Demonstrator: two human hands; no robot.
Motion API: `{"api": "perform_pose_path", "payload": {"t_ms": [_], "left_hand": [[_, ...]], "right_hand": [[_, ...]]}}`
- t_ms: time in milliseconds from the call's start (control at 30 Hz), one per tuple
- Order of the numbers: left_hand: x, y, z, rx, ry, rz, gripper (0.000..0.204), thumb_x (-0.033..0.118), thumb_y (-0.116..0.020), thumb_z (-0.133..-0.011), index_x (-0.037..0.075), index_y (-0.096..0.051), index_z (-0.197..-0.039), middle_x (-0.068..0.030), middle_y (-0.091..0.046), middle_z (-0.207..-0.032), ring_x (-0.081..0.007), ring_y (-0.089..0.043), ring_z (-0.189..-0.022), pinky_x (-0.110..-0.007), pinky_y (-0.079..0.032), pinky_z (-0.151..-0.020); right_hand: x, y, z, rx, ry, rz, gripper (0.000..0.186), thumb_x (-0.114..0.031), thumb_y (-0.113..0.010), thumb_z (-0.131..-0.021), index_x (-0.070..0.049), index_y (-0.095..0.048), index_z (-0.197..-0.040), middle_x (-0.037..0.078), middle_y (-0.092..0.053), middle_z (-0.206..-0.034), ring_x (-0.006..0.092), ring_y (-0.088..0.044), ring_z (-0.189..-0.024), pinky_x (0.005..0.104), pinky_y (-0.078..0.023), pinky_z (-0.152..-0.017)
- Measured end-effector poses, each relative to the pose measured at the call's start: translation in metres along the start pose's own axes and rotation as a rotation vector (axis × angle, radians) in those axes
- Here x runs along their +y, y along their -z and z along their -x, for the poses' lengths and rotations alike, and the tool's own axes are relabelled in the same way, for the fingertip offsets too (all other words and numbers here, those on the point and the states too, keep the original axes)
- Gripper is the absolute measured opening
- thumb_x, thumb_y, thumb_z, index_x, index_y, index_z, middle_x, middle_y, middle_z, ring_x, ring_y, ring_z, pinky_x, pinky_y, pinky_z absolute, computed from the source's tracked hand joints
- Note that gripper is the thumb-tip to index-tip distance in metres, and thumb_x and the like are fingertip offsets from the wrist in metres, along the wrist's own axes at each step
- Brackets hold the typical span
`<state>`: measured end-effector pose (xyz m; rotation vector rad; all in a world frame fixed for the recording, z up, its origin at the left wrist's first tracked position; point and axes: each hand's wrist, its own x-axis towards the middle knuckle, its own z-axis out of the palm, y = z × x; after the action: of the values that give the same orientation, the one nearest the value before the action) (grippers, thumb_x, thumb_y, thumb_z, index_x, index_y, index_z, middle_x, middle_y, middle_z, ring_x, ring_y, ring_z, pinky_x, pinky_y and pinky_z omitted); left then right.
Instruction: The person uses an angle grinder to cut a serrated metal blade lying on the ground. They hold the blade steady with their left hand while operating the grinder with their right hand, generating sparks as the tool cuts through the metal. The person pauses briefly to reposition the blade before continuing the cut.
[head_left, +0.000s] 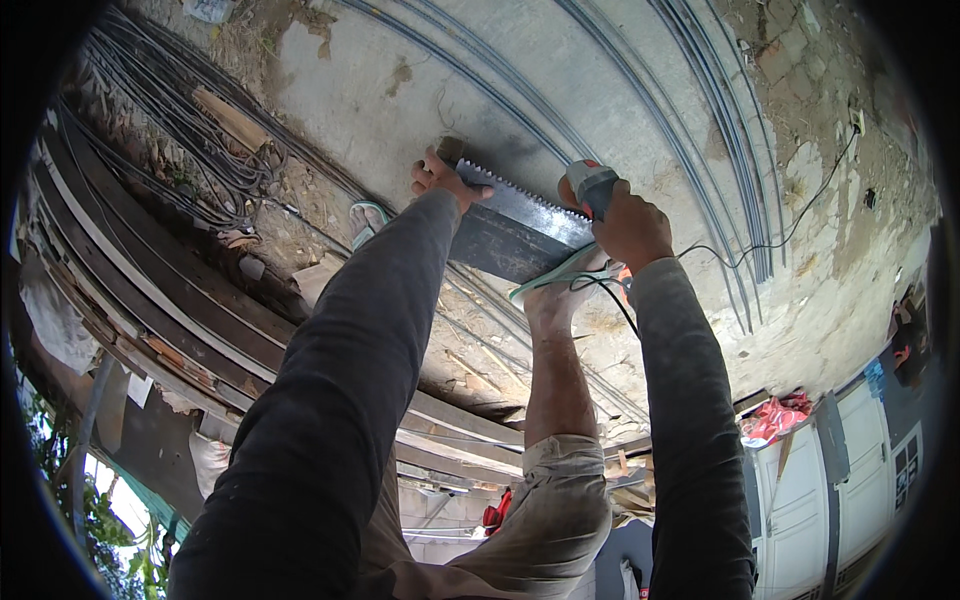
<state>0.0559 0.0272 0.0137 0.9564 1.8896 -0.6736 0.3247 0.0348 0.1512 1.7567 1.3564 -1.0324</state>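
A saw blade (515, 232) with a toothed upper edge lies slanted in front of me; a bright strip runs below its teeth and the rest is dark. My left hand (446, 182) grips its far left end, thumb along the blade, beside a small brown block (451, 149). My right hand (632, 228) is closed around a power tool with a grey and orange-red head (592, 184), which looks like an angle grinder. Its head is at the blade's right end, by the teeth; its disc is hidden. My foot in a green-edged sandal (560, 278) is against the blade's near right end.
Long steel bars (690, 120) lie across the concrete floor (350, 60). A black cord (790, 243) trails right from my right wrist. Bundled rods (180, 110) and stacked planks (150, 260) line the left. My other sandal (368, 218) is left of the blade. White doors (800, 490) stand lower right.
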Motion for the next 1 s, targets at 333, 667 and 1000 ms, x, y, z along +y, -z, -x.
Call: {"api": "perform_pose_path", "payload": {"t_ms": [333, 667, 1000], "left_hand": [[0.003, 0.0, -0.001, -0.022, 0.049, -0.02, 0.14, 0.053, -0.096, -0.059, 0.022, -0.001, -0.156, -0.027, -0.015, -0.158, -0.0473, -0.035, -0.14, -0.054, -0.041, -0.112], [0.003, 0.0, 0.0, -0.007, 0.046, 0.001, 0.14, 0.051, -0.096, -0.059, 0.024, -0.001, -0.157, -0.0233, -0.013, -0.158, -0.0455, -0.033, -0.14, -0.055, -0.043, -0.111], [0.002, -0.001, 0.0, -0.006, 0.044, 0.019, 0.142, 0.051, -0.097, -0.057, 0.026, 0.0, -0.157, -0.0219, -0.011, -0.16, -0.0454, -0.032, -0.141, -0.055, -0.042, -0.111]], "right_hand": [[-0.014, -0.007, -0.005, -0.009, 0.043, 0.166, 0.042, -0.019, -0.066, -0.085, 0.006, -0.054, -0.117, 0.018, -0.074, -0.096, 0.0317, -0.075, -0.092, 0.0402, -0.06, -0.08], [-0.023, -0.003, -0.008, -0.016, 0.071, 0.26, 0.048, -0.021, -0.07, -0.085, 0.008, -0.053, -0.119, 0.014, -0.075, -0.097, 0.0266, -0.076, -0.09, 0.0362, -0.06, -0.078], [-0.027, -0.007, -0.014, -0.003, 0.109, 0.338, 0.046, -0.024, -0.069, -0.088, 0.008, -0.055, -0.119, 0.012, -0.074, -0.096, 0.0234, -0.076, -0.088, 0.0344, -0.061, -0.074]]}}
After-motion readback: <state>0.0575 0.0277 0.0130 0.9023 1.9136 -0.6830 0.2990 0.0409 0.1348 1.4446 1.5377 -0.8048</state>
